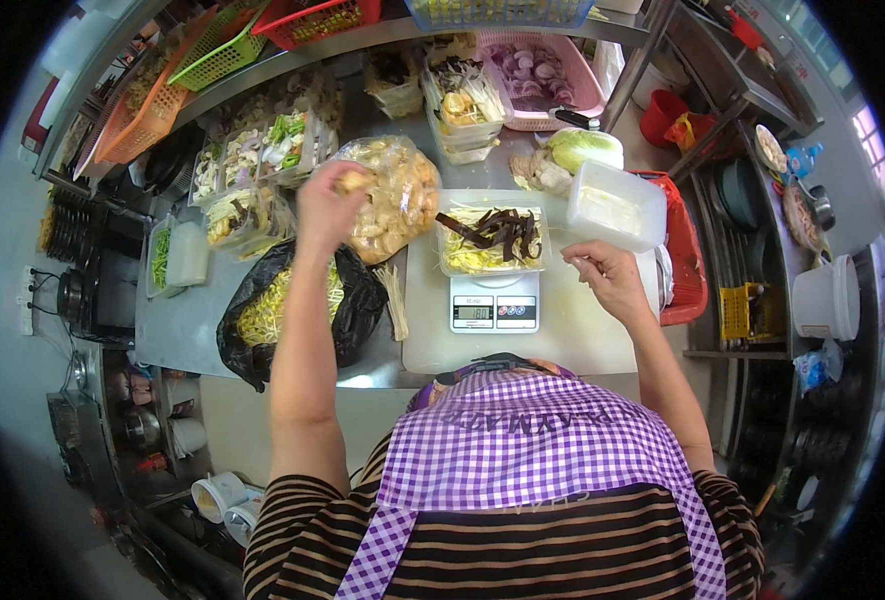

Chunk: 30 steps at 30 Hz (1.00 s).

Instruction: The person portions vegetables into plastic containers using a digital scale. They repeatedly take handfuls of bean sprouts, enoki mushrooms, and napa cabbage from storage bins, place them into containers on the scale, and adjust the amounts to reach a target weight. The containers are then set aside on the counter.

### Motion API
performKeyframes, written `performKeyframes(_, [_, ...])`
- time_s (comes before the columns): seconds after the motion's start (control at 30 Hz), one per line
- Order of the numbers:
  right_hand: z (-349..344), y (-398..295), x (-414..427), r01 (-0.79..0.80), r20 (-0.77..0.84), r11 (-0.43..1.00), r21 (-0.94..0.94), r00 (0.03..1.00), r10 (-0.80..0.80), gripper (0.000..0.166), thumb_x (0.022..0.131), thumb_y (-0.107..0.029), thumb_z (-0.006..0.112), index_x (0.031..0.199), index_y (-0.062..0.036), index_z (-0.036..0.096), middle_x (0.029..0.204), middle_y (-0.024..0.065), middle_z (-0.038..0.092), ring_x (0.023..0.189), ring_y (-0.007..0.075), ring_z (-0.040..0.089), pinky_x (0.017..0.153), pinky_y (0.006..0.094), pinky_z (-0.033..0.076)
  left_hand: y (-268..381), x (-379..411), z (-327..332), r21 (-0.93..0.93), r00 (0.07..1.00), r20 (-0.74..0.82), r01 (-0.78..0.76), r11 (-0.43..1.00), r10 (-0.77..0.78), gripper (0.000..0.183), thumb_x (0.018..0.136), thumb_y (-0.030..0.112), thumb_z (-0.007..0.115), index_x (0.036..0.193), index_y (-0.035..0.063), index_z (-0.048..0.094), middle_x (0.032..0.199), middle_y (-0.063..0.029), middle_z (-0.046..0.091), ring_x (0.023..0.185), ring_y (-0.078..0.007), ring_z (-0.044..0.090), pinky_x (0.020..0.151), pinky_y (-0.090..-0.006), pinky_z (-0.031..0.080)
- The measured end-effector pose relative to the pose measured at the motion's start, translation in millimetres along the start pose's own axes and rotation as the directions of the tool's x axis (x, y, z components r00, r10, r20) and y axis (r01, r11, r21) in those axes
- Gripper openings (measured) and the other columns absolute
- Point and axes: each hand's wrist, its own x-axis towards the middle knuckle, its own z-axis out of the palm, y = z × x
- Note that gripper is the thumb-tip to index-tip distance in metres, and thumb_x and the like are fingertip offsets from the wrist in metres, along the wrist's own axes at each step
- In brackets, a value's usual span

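My left hand (330,202) is over a clear plastic bag (397,165) of yellow-brown pieces that look like fried tofu puffs. One tofu puff (354,181) is pinched in its fingers. To the bag's right, a clear plastic container (453,264) rests on a digital kitchen scale (495,319) whose display is lit. Dark brown strips (513,234) lie in it over pale bean sprouts and thin white strands. My right hand (603,274) hovers just right of this container, fingers loosely bent, apart and holding nothing visible. Behind it stands a translucent white tub (618,206).
A black bag of bean sprouts (262,311) sits at left below my forearm, beside a bundle of pale sticks (392,300). Filled containers (285,150) crowd the back left. A pink basket of sliced onion (547,116), a cabbage (585,148) and a red bag (686,262) are at right.
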Motion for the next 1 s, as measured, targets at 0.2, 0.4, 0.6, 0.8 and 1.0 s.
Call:
performKeyframes(0.2, [13.7, -1.3, 4.0, 0.096, 0.107, 0.992, -0.086, 0.99, -0.087, 0.016, 0.088, -0.003, 0.062, 0.101, -0.0022, 0.07, 0.085, 0.0113, 0.067, 0.068, 0.0173, 0.06, 0.064, 0.0295, 0.049, 25.6, -58.5, 79.7, 0.262, 0.924, 0.36, -0.232, 0.937, 0.128, 0.045, 0.074, 0.003, 0.069, 0.118, 0.0058, 0.059, 0.121, -0.0148, 0.058, 0.105, -0.0238, 0.06, 0.092, -0.0343, 0.048])
performKeyframes(0.4, [0.5, 4.8, -8.0, 0.084, 0.106, 0.99, -0.113, 0.992, -0.072, 0.014, 0.087, -0.004, 0.062, 0.099, -0.0019, 0.07, 0.084, 0.0109, 0.068, 0.068, 0.0183, 0.061, 0.064, 0.0306, 0.049, 23.5, -85.6, 87.0, 0.234, 0.965, 0.256, -0.124, 0.964, 0.062, 0.073, 0.077, -0.002, 0.064, 0.143, 0.0046, 0.033, 0.141, -0.0246, 0.043, 0.125, -0.0343, 0.05, 0.102, -0.0405, 0.043])
performKeyframes(0.6, [-7.5, 20.5, -15.3, 0.015, 0.092, 0.998, -0.059, 0.996, -0.009, 0.015, 0.087, -0.004, 0.062, 0.099, -0.0021, 0.07, 0.084, 0.0099, 0.068, 0.066, 0.0168, 0.06, 0.062, 0.0302, 0.049, -13.1, -85.5, 102.6, -0.128, 0.992, 0.124, 0.053, 0.99, -0.037, 0.048, 0.079, -0.013, 0.055, 0.124, 0.0027, 0.049, 0.12, -0.0175, 0.056, 0.093, -0.0232, 0.066, 0.075, -0.0302, 0.055])
performKeyframes(0.8, [-6.6, 25.5, -13.5, 0.03, 0.157, 0.997, -0.069, 0.987, -0.019, 0.016, 0.088, -0.004, 0.061, 0.102, -0.0012, 0.07, 0.085, 0.0061, 0.068, 0.067, 0.0112, 0.059, 0.062, 0.0256, 0.049, 9.7, -92.1, 120.7, 0.13, 0.985, 0.093, -0.16, 0.979, 0.148, 0.035, 0.077, -0.01, 0.058, 0.108, 0.0045, 0.058, 0.099, -0.0119, 0.057, 0.084, -0.0219, 0.062, 0.072, -0.0307, 0.052])
performKeyframes(1.0, [-10.8, 38.9, -15.4, 0.024, 0.174, 0.995, -0.098, 0.985, -0.006, 0.016, 0.089, -0.004, 0.061, 0.102, -0.0003, 0.069, 0.086, 0.0067, 0.068, 0.068, 0.012, 0.06, 0.063, 0.0259, 0.049, 22.0, -81.7, 111.0, 0.33, 0.942, 0.257, -0.293, 0.897, 0.214, 0.031, 0.077, -0.004, 0.058, 0.106, 0.0054, 0.066, 0.1, -0.0091, 0.062, 0.084, -0.0214, 0.061, 0.077, -0.0311, 0.05])
